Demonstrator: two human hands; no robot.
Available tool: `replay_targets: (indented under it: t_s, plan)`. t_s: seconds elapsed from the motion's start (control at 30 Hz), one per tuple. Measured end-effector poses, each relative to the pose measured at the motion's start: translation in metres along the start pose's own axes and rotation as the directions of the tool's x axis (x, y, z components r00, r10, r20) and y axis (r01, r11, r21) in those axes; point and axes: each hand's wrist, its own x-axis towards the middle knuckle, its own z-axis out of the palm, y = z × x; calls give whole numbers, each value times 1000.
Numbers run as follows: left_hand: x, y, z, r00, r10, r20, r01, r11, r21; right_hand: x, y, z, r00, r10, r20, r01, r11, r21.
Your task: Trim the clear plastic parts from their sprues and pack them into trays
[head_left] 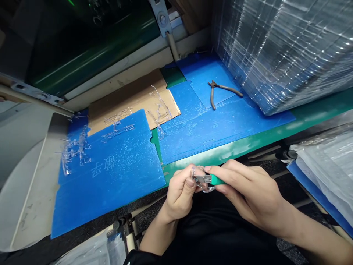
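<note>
A person's left hand is pinching a clear moulded plastic piece in a narrow grip, while the right hand is wrapping a firm grip around a green-handled tool. The tool's long axis is lying roughly level, its metal head pointing left into the plastic, bringing both together above the lap, just off the green bench edge. Steel pliers and clear plastic scraps are lying on blue corrugated sheets.
</note>
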Motion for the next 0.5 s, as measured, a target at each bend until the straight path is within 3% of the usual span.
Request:
replay_targets:
  t_s: [0.5]
  plan:
    - [-9,-7,-7,997,9,72,-9,1000,4,-1,-4,7,999,-33,-21,34,998,47]
